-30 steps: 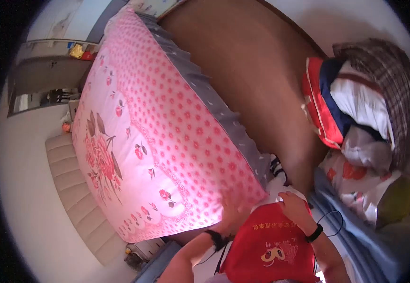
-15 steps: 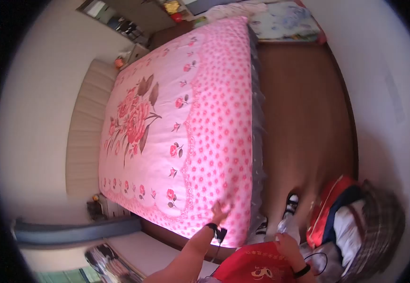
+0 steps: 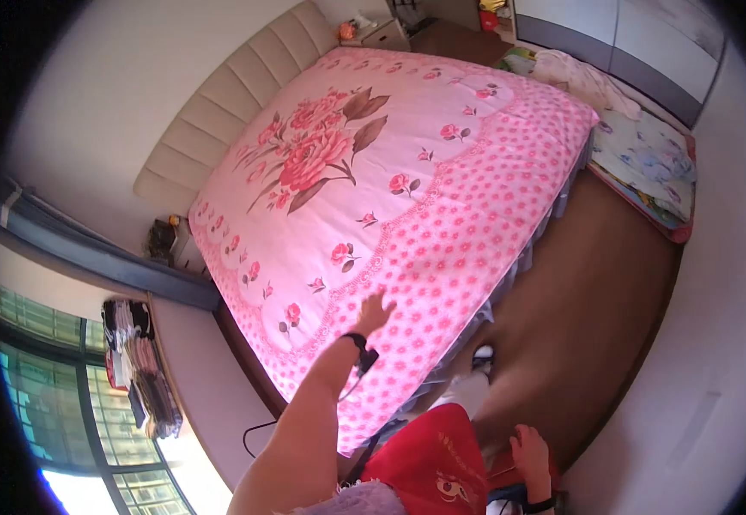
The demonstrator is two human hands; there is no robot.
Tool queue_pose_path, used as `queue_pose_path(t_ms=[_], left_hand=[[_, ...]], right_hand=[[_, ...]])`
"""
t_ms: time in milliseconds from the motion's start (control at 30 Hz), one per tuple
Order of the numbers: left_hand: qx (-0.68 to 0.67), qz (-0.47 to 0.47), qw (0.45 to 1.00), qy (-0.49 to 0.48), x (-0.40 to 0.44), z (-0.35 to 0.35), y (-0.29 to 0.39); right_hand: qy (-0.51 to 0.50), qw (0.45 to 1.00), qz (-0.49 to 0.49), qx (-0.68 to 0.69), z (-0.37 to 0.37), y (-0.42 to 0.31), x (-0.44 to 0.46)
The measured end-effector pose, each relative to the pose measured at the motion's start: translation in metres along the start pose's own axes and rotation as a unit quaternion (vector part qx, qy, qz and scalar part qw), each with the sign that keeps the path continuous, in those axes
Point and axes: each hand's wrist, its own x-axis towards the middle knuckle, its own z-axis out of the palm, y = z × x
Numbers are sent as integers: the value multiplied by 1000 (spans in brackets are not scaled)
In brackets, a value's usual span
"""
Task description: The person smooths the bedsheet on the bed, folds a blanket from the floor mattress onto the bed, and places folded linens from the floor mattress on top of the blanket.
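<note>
A pink bedspread (image 3: pixel 467 232) with roses and a dotted border covers the large bed. My left hand (image 3: pixel 375 316), a black band at its wrist, is over the near part of the border with fingers spread. Whether it presses on the cloth I cannot tell. My right hand (image 3: pixel 529 455) hangs low beside my body, past the bed's near edge. Its fingers are apart and I see nothing in them. Between my arms shows the red cloth (image 3: pixel 442 455) that I wear, with a printed cartoon face.
A padded headboard (image 3: pixel 236 103) stands against the wall, with a nightstand (image 3: pixel 382 36) beyond it. Folded bedding (image 3: pixel 648 163) lies on the floor near the wardrobe (image 3: pixel 648 43). A brown floor strip (image 3: pixel 596 300) runs between bed and wall. Clothes (image 3: pixel 141 360) lie by the window.
My view has turned toward the left, bringing the window in. My left hand is farther in over the bedspread. The pile of clothes at the lower right has mostly left the view.
</note>
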Motion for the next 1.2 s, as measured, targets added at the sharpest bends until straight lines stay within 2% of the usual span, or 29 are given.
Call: queue_pose_path(t_ms=[67,133,200,267,333,367,400,433,467,500,533,567,600,667,733,833,867,933,1067,1200], left_hand=[[41,-20,999,28,58,6,-6],[33,-10,999,21,115,8,-10],[59,-68,996,-9,178,6,6],[58,-12,998,-3,234,1,30],[-37,-65,988,132,277,10,86],[104,28,984,143,282,34,100],[237,122,952,152,279,63,111],[544,135,798,222,245,122,110],[202,75,962,170,189,130,160],[257,122,945,159,137,141,193],[53,-65,996,1,88,124,240],[44,-82,989,-113,55,120,256],[136,86,971,-179,31,126,242],[-23,-107,955,-276,50,83,261],[-72,-188,937,-284,96,82,223],[-53,-189,979,-48,201,47,248],[-72,-196,978,18,241,49,256],[-82,-288,954,-6,331,67,267],[86,-133,987,28,449,97,428],[-4,-143,989,-37,480,165,616]], right_hand=[[-20,1000,5,1,-14,16,40],[-40,999,-34,-5,-21,33,72],[-65,997,-47,2,-42,42,119],[-127,991,-24,35,-64,42,146],[-128,989,-62,33,-80,61,181],[-113,990,-69,43,-90,69,197],[-99,991,-78,50,-107,74,211],[-71,992,-85,52,-133,73,227],[-79,994,-63,41,-154,80,237],[-78,996,-41,32,-174,87,252],[-75,997,-20,24,-192,94,267],[-59,997,-10,38,-210,100,278],[-48,997,-2,54,-226,107,287],[-35,997,-11,69,-251,123,318],[-48,997,-33,58,-275,148,344],[-107,991,-84,-11,-336,165,383],[-76,994,-76,14,-354,167,392],[-20,997,-64,38,-396,180,409],[-51,998,9,-36,-445,219,430],[-124,989,2,-83,-471,234,458]])
